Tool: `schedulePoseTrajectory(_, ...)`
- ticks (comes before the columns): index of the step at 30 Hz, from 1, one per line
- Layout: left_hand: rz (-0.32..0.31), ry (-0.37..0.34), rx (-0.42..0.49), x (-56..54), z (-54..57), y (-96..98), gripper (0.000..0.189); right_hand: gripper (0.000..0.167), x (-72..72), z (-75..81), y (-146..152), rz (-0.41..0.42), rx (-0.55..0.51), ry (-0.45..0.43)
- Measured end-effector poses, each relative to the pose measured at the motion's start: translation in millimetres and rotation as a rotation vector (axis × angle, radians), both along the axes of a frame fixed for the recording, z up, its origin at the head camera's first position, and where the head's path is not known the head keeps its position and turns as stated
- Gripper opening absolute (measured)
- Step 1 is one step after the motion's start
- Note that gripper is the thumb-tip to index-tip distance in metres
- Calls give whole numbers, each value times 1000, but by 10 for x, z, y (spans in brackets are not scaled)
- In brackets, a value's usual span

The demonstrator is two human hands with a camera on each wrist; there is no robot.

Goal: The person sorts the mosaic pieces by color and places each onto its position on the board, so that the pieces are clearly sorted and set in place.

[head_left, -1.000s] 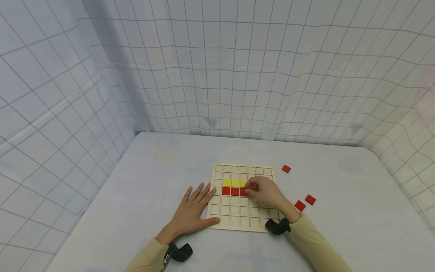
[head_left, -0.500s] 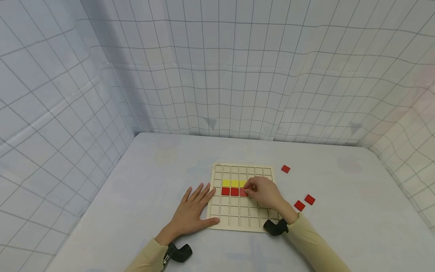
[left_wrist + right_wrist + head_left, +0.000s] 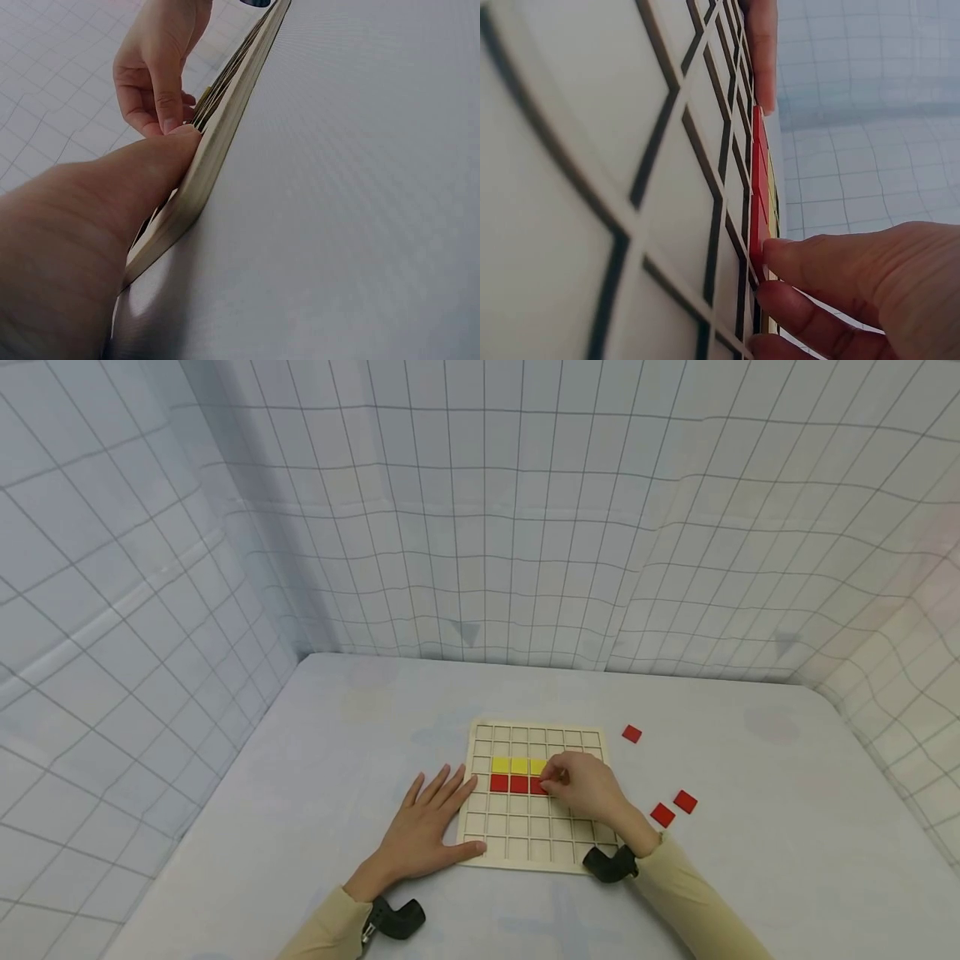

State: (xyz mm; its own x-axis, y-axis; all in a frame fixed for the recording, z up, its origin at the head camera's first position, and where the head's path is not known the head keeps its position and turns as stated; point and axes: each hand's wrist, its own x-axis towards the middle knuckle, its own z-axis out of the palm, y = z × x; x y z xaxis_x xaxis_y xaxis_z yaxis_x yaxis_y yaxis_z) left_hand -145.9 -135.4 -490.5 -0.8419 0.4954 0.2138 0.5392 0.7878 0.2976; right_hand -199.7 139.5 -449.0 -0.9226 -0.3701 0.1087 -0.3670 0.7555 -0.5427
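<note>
A cream square grid board (image 3: 517,850) lies on the table, with a row of yellow tiles (image 3: 519,766) and, just nearer, a row of red tiles (image 3: 518,784). My left hand (image 3: 420,835) rests flat at the board's left side, fingers spread, the thumb over its near left corner. Over the board, my right hand (image 3: 588,789) has its thumb and fingers curled at the third red tile (image 3: 757,229), which sits in its cell. The right wrist view shows the thumb tip against this tile. Those fingers hide the cells to its right.
Two loose red tiles (image 3: 662,815) lie right of the board, near my right forearm. Another red tile (image 3: 632,733) is beyond the board's far right corner. A white grid-patterned curtain (image 3: 517,527) closes off the back and sides of the table.
Half a second ago the third red tile looked paler, as if tilted; now it matches the other two. My right hand has barely shifted, and the left stays where it was.
</note>
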Motion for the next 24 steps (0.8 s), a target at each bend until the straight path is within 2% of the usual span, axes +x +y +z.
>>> schedulePoseTrajectory(6, 7, -26, -18, 5, 12, 3, 90, 9, 9, -8, 29, 37, -3, 21)
schedulePoseTrajectory(13, 2, -15, -11, 14, 12, 4, 90, 6, 54, -5, 117, 86, -31, 53)
schedulePoseTrajectory(18, -15, -6, 11, 19, 8, 10, 89, 6, 120, 36, 257, 63, -44, 52)
schedulePoseTrajectory(24, -4, -4, -6, 7, 18, 12, 90, 4, 187, 153, 510, 27, -49, 70)
